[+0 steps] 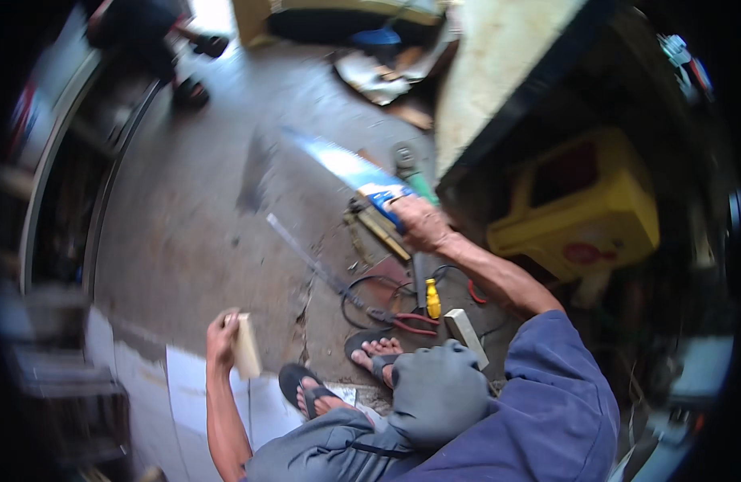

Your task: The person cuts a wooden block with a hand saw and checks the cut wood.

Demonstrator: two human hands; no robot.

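My right hand [423, 223] is closed round the blue handle of a hand saw [338, 165], whose bright blade points away to the far left above the floor. The blade is smeared by motion. Off to the left, my left hand [223, 337] grips a short pale wood block [246, 347] near its upper end. Below the saw handle lie a yellow-edged bar [382, 233], red-handled pliers [411, 323] and a yellow-handled screwdriver [432, 299]. An angle grinder [415, 173] with a green body rests just beyond my right hand.
A second wood block [467, 337] lies by my right knee. A yellow plastic box [579, 209] stands at the right under a pale-topped bench [499, 64]. A steel ruler-like strip [302, 255] and a black cable are on the floor [186, 241]. Another person's feet [198, 72] show at the far left.
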